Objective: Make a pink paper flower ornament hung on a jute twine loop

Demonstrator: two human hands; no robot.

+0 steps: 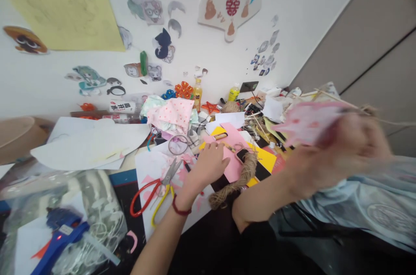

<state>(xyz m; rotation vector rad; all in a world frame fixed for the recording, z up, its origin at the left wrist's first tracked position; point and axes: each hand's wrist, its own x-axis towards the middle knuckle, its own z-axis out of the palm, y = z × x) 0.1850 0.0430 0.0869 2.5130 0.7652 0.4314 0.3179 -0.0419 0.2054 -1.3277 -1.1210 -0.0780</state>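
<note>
My left hand (209, 164), with a dark red cord around the wrist, is over the pink paper (232, 134) on the desk, thumb apart from the fingers, nothing visible in it. Just beyond its fingertips lies a small yellow-and-dark item (221, 136). My right hand (347, 149), smeared by motion, is raised at the right and grips a pink paper cutout (308, 121) with pointed edges and darker pink spots. Scissors (169, 175) with one red and one yellow handle lie open left of my left hand. A bundle of twine (237, 182) lies between my forearms.
A blue glue gun (63, 236) with a lit red light rests on a plastic bag at lower left. White paper sheets (87, 143) lie behind it. Bottles (197, 93), spotted pink cloth (172, 114) and a twine ball (230, 107) stand along the wall. Light-blue fabric (367, 210) is at right.
</note>
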